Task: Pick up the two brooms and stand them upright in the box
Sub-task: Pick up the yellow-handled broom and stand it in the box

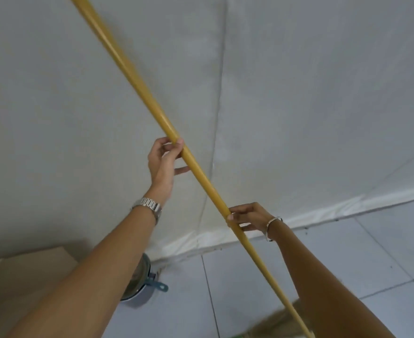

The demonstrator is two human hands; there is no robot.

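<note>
A broom with a long yellow handle [137, 85] runs slantwise from the top left down to the bottom right, where its blurred straw head [277, 323] shows at the lower edge. My left hand [163, 164] grips the handle near its middle. My right hand [247, 217] grips it lower down. The cardboard box [18, 276] stands at the lower left, partly hidden by my left forearm. Only this one broom is in view.
A pot with a glass lid and a blue handle [142, 281] sits on the white tiled floor [323, 264] next to the box. A pale cloth-covered wall [298, 93] fills the background and meets the floor in a slanting line.
</note>
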